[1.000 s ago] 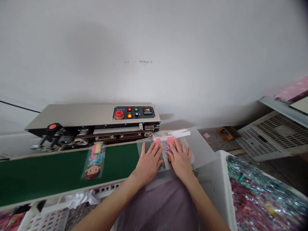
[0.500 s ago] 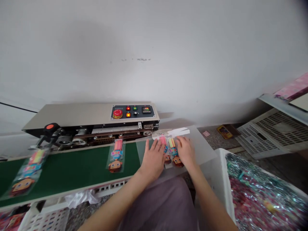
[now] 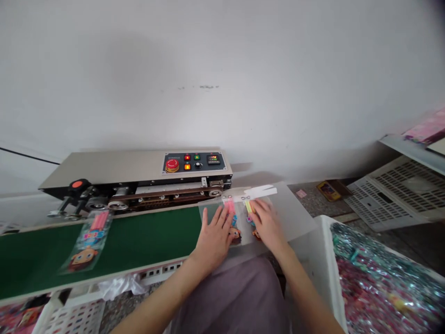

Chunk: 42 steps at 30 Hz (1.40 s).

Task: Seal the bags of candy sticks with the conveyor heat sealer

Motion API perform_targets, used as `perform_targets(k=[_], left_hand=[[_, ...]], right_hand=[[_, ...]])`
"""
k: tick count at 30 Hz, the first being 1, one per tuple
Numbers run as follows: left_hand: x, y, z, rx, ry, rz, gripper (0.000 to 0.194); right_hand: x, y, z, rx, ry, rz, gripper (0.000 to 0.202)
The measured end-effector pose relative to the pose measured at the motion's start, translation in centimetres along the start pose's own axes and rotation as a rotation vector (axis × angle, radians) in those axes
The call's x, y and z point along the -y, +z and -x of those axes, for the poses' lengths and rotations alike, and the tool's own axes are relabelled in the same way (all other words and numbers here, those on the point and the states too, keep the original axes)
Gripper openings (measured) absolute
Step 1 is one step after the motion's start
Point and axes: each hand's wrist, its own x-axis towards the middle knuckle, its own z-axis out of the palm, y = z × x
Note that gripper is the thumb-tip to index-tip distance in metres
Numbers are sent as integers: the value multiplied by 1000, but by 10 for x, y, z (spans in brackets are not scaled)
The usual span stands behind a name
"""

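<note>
My left hand lies flat with spread fingers on a clear packet with pink sticks and a cartoon face at its lower end. Just right of it, my right hand rests over a second packet with yellow sticks, covering much of it. Both packets lie on a translucent sheet at the right end of the green conveyor belt. Farther left on the belt is another cartoon-face packet, tilted.
Behind the belt stands a sealing machine with a red stop button and lit display. A white foam box of shiny packets is at right. Plastic crates lean beyond it, and a white basket sits below left.
The belt packet has travelled left, and the one ahead of it has left the view. The pink-stick packet has slid left with my left hand, widening the gap to the yellow-stick one.
</note>
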Motion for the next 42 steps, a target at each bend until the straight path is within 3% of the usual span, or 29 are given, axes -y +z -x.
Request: perform_targets(k=[3,6,13,18,23,29,35,42], left_hand=[[-1,-7,26,-15,27,-21,49],[-4,-13,40,6,52,-25,46],[-14,-24,42,96,55,32,47],[-23,-32,52,152,91,150,55],[-41,-19,56,117,140,213,80],[-56,-2,53,116,122,137,51],[-55,0,55,92,164,145,54],[-58,-5,59,45,153,127,61]], right_hand=[[6,8,21,3,-76,101,49],[20,13,17,29,-34,158,50],[55,12,-3,117,44,91,52],[49,4,9,82,-30,43,51],[41,3,14,174,-143,62,52],[76,3,3,196,-38,180,56],[111,-3,-6,243,11,226,59],[132,7,-10,223,1,227,56]])
